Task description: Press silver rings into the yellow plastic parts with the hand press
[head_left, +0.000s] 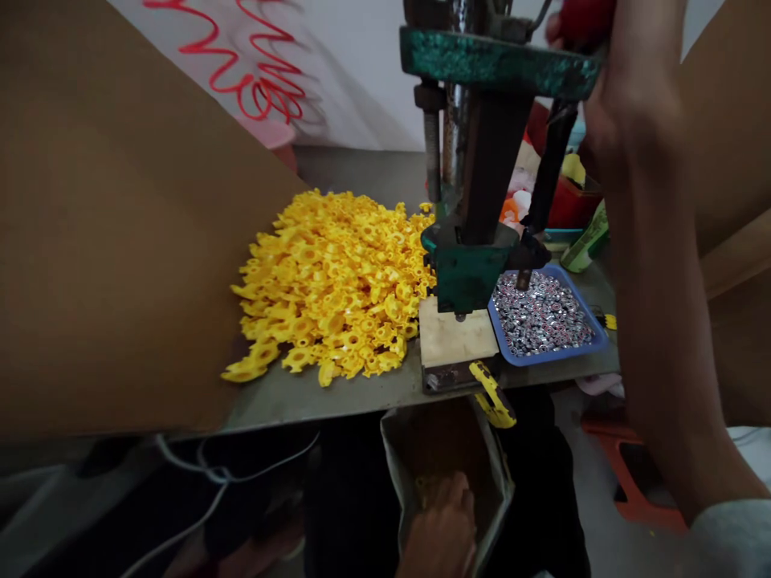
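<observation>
At the upper right, my right hand is closed round the red knob of a green hand press; the frame edge and the forearm hide part of the grip. Below the press head is a pale block with a yellow-painted handle at its front. My left hand is down inside an open bag below the table edge. Its fingers look curled, with a dim yellowish patch beside them; what they hold is too dark to make out.
A heap of yellow plastic pieces lies left of the press. On its right a blue tray holds many small silvery parts. Cardboard walls the left side. A green tube lies behind the tray; an orange stool stands below.
</observation>
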`<action>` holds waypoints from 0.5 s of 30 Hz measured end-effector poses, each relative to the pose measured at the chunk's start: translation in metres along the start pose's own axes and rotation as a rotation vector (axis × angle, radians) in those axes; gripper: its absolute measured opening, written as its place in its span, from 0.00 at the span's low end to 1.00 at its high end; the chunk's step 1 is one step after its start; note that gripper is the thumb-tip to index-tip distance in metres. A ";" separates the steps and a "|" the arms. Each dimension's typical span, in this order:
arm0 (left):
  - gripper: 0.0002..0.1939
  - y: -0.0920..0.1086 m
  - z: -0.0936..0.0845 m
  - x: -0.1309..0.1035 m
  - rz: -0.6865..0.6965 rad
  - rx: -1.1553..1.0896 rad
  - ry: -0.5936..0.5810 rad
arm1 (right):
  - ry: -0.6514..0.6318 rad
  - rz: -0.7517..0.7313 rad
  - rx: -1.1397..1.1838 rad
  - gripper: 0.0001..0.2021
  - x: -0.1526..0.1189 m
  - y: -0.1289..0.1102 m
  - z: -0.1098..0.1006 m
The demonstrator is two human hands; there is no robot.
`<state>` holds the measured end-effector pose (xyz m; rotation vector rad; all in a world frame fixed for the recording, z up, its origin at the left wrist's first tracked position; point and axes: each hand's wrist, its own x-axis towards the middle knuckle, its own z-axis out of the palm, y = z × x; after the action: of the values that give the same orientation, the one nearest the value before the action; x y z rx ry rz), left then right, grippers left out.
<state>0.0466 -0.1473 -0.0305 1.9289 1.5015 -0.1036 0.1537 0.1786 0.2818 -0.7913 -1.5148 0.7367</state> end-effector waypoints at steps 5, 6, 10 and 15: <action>0.13 -0.073 -0.068 -0.019 0.118 -0.108 0.602 | -0.027 0.245 -0.372 0.14 -0.066 0.066 -0.038; 0.12 -0.083 -0.083 -0.017 0.042 -0.093 0.784 | -0.097 0.271 -0.594 0.10 -0.089 0.083 -0.048; 0.16 -0.098 -0.121 0.004 -0.078 -0.009 1.140 | -0.478 0.261 -0.879 0.05 -0.180 0.131 -0.072; 0.12 -0.086 -0.122 0.035 0.033 0.040 1.064 | -0.454 0.158 -0.944 0.05 -0.218 0.148 -0.072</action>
<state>-0.0583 -0.0425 0.0078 2.1361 2.0827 1.0642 0.2464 0.0828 0.0433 -1.5225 -2.2681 0.2771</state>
